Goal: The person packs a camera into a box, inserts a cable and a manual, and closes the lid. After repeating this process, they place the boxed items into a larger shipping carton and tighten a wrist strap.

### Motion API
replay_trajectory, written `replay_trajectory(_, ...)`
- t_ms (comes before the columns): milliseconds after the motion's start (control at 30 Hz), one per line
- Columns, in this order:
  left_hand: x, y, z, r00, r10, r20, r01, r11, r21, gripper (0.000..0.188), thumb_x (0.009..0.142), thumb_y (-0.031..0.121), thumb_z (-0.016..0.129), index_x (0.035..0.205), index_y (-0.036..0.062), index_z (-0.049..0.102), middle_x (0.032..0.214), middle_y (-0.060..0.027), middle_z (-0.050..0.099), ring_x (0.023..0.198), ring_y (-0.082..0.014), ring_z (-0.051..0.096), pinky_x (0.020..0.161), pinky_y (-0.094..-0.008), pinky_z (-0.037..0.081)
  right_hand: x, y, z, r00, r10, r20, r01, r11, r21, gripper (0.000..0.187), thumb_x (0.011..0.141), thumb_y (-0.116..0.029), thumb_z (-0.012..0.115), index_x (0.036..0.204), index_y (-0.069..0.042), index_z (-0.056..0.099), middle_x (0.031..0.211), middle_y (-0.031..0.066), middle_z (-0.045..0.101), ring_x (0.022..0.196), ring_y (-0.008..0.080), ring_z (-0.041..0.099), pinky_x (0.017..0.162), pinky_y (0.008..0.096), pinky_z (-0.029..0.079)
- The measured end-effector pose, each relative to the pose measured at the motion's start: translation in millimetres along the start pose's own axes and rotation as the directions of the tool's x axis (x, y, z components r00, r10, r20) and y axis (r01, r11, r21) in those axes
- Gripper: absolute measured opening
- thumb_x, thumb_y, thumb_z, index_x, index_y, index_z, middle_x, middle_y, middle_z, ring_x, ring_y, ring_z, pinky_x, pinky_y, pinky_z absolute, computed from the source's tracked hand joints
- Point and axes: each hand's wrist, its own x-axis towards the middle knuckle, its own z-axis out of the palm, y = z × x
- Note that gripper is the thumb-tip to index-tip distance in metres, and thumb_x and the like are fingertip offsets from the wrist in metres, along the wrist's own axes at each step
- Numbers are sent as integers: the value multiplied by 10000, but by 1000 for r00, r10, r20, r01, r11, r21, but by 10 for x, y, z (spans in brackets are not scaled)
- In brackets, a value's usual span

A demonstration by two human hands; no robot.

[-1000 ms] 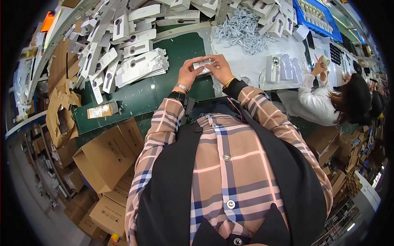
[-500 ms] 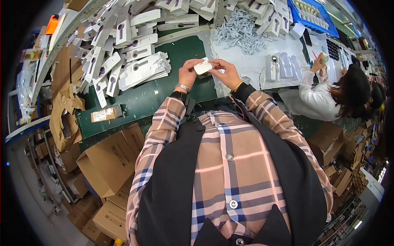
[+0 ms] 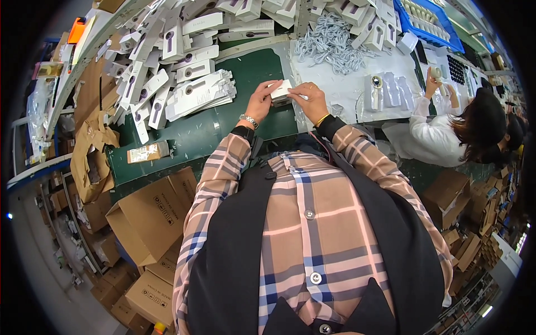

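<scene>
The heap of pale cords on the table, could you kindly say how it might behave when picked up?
The heap of pale cords would probably be floppy, since its strands bend into loose loops. It may well come up tangled, as those loops cross one another. Rolling seems unlikely, as it lies spread over the white surface.

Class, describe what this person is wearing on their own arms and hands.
Both arms have tan plaid sleeves with pale pink, dark and blue stripes, ending in black cuffs. The left hand has a silvery linked band at its wrist. The right hand has a thin yellow bangle at its wrist. Neither wears a glove.
</scene>
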Motion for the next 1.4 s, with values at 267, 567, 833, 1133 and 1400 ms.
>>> replay_trajectory(267, -134, 30, 11, 985, 160, 68, -174, 913, 368, 625, 994, 106, 608, 1589, 219, 453, 1612, -151, 359, 1204, -286, 587, 990, -359, 527, -93, -12, -8, 997, -59, 55, 61, 997, -47, 232, 853, -29, 783, 1080, -73, 796, 982, 108, 694, 924, 269, 668, 821, 370, 536)
replay_trajectory(567, -248, 110, 93, 972, 224, 76, -214, 695, 686, 854, 944, 196, 703, 1663, 237, 244, 1688, -223, 205, 1442, -470, 407, 1126, -471, 468, -85, -50, -27, 990, -97, 104, 106, 991, -83, 190, 822, -92, 824, 1010, -109, 806, 1173, 104, 613, 1072, 286, 614, 931, 383, 510)
replay_trajectory(833, -235, 86, 120, 973, 225, 42, -205, 775, 598, 764, 967, 128, 589, 1656, 219, 272, 1685, -227, 214, 1448, -477, 401, 1141, -474, 452, -126, 86, 134, 990, 118, 84, -131, 975, 179, 155, 806, -134, 862, 953, -116, 813, 1208, 73, 580, 1107, 235, 606, 969, 345, 492)
replay_trajectory(1133, -214, 23, 97, 980, 195, 40, -192, 873, 448, 719, 985, 85, 559, 1651, 212, 320, 1691, -186, 213, 1460, -433, 399, 1185, -430, 395, -143, 226, 351, 917, 385, 102, -394, 842, 369, 136, 778, -106, 861, 890, -69, 793, 1228, 64, 575, 1120, 186, 603, 904, 331, 513)
replay_trajectory(1400, -231, -17, 107, 983, 180, 30, -174, 873, 455, 730, 983, 93, 593, 1650, 220, 325, 1688, -177, 215, 1429, -415, 448, 1163, -422, 423, -143, 204, 362, 874, 458, 161, -479, 760, 438, 126, 764, -75, 845, 821, -48, 737, 1266, 69, 529, 1147, 201, 609, 938, 331, 543)
